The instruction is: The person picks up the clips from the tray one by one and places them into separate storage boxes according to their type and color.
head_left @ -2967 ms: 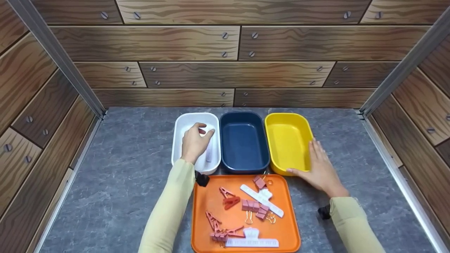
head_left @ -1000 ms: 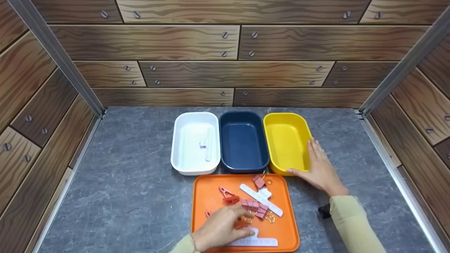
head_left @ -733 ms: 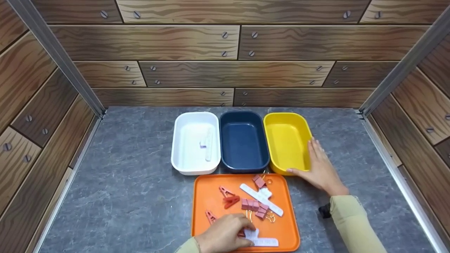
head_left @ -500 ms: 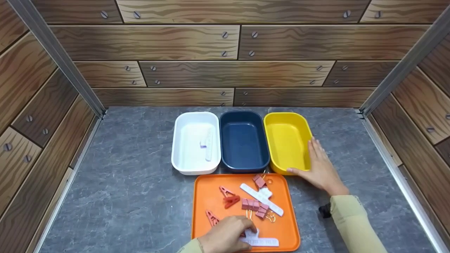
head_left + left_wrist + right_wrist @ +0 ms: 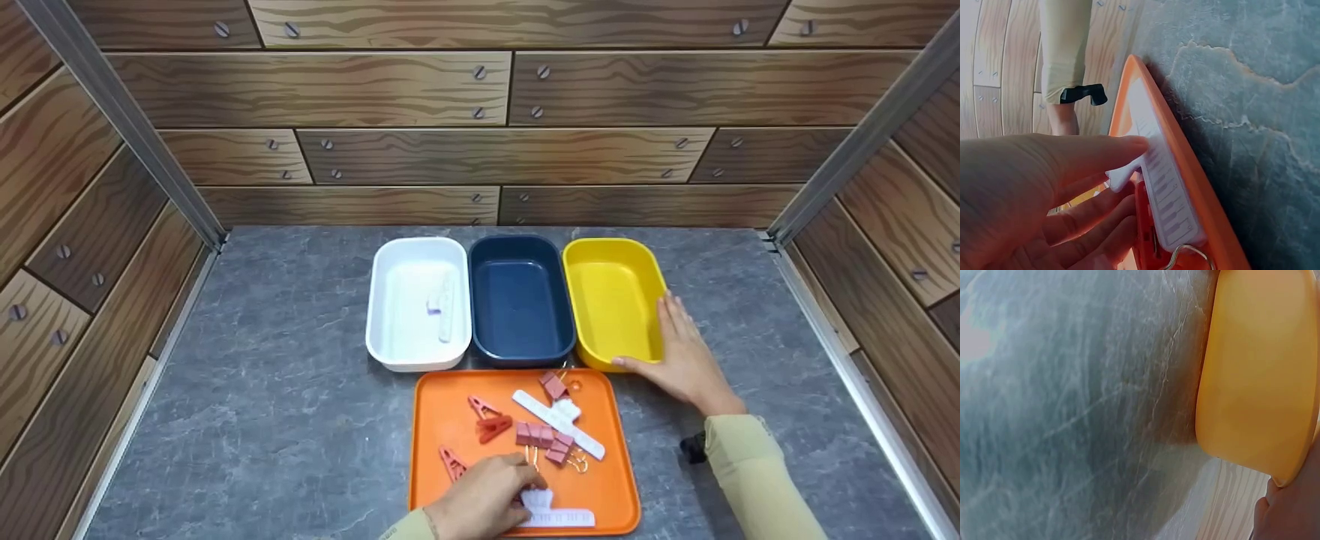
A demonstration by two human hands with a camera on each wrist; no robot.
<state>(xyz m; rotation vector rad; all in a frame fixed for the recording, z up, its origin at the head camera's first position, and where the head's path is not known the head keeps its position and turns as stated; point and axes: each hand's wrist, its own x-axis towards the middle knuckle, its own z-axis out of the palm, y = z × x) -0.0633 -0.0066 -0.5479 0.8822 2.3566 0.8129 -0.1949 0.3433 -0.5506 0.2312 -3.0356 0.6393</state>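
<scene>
My left hand (image 5: 486, 496) is at the front of the orange tray (image 5: 431, 420), thumb and fingers pinching a white bag clip (image 5: 566, 517) with a long flat bar. In the left wrist view the thumb lies on the patterned bar of the bag clip (image 5: 1168, 197), the fingers curl by its handle, and a red clothespin (image 5: 1144, 222) sits beside them. My right hand (image 5: 686, 367) rests with extended fingers against the right side of the yellow box (image 5: 619, 307); the right wrist view shows that box's outer wall (image 5: 1258, 371).
On the tray also lie another white bag clip (image 5: 585, 439), pink binder clips (image 5: 534, 434) and red clothespins (image 5: 493, 429). A white box (image 5: 397, 345) holding a bag clip (image 5: 445, 311) and a navy box (image 5: 523, 315) stand left of the yellow one.
My left hand has left the white box, where a bag clip now lies, and come down to the tray, closing on the front bag clip. The right hand stays put.
</scene>
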